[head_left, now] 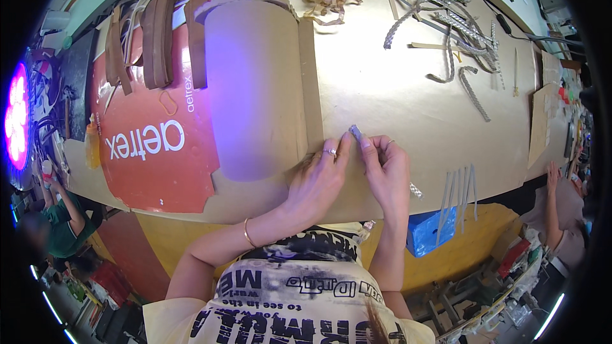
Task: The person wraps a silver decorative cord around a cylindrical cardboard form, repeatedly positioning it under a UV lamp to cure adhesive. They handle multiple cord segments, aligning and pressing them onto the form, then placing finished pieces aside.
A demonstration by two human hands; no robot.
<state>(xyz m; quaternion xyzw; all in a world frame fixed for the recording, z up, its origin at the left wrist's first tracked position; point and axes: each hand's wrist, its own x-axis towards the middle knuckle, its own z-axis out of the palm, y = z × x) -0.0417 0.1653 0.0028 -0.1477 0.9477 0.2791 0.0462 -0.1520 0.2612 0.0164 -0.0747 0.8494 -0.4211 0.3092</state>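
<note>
I see my left hand (319,175) pressing flat and open on the cardboard strip (310,89). My right hand (387,169) pinches the silver strip (355,131) at its 11 o'clock. I'd press slowly, keeping edges lined up.

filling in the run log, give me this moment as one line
left hand: pressing tan cardboard sheet | right hand: pinching thin silver glitter strip | both at edge of curved tan cardboard panel
</note>
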